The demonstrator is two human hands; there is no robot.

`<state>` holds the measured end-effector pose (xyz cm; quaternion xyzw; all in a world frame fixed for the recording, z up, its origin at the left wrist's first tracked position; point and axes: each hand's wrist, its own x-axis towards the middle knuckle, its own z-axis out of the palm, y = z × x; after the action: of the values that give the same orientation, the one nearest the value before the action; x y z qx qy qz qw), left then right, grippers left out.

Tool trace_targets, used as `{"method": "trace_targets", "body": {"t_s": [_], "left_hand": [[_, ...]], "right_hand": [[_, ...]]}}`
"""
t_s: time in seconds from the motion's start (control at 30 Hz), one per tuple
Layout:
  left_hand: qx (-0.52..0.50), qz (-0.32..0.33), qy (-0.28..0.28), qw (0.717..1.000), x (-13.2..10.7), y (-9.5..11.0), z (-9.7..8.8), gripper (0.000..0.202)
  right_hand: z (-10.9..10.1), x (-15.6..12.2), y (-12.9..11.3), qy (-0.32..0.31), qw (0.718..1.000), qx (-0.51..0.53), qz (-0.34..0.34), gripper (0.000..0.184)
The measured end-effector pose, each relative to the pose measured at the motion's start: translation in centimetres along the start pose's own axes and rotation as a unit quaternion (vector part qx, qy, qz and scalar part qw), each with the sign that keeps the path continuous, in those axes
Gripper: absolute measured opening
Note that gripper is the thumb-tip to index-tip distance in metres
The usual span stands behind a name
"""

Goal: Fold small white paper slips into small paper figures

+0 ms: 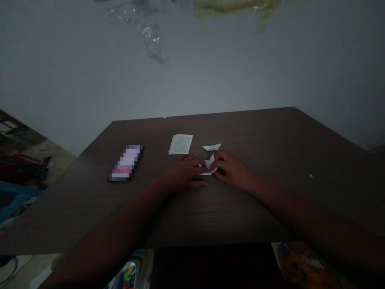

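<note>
Partly folded, the small white paper (pixel 207 164) shows one pointed flap (pixel 212 158) raised.

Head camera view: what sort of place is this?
Probably a room in a home, though I can't be certain: a dark wood-grain table stands by a pale wall, with what looks like a phone and a small stack of printed paper on it.

Paper stack (pixel 181 144) right of phone (pixel 126 163)
</note>
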<state>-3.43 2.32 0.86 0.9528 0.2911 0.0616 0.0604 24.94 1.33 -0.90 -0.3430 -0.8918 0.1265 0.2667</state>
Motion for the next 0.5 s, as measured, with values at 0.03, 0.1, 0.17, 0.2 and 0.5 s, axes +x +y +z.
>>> {"method": "trace_targets", "body": {"t_s": [0.03, 0.1, 0.17, 0.2, 0.5], "left_hand": [[0.001, -0.001, 0.000, 1.000, 0.0, 0.0, -0.1, 0.049], [0.003, -0.004, -0.002, 1.000, -0.1, 0.1, -0.3, 0.045], [0.004, -0.016, -0.005, 1.000, -0.3, 0.2, -0.5, 0.041], [0.002, -0.023, -0.006, 1.000, -0.3, 0.3, -0.6, 0.040], [-0.029, -0.035, 0.009, 0.999, -0.4, 0.7, -0.5, 0.029]], "right_hand": [[-0.3, 0.0, -0.1, 0.000, 1.000, -0.014, 0.001, 0.018], [-0.7, 0.0, -0.2, -0.001, 0.999, -0.040, 0.000, 0.019], [-1.1, 0.0, -0.2, -0.004, 0.998, -0.062, -0.005, 0.019], [-1.2, 0.1, -0.1, -0.008, 0.997, -0.071, -0.008, 0.018], [-1.3, 0.4, 0.3, -0.099, 0.994, -0.037, -0.034, 0.017]]}}
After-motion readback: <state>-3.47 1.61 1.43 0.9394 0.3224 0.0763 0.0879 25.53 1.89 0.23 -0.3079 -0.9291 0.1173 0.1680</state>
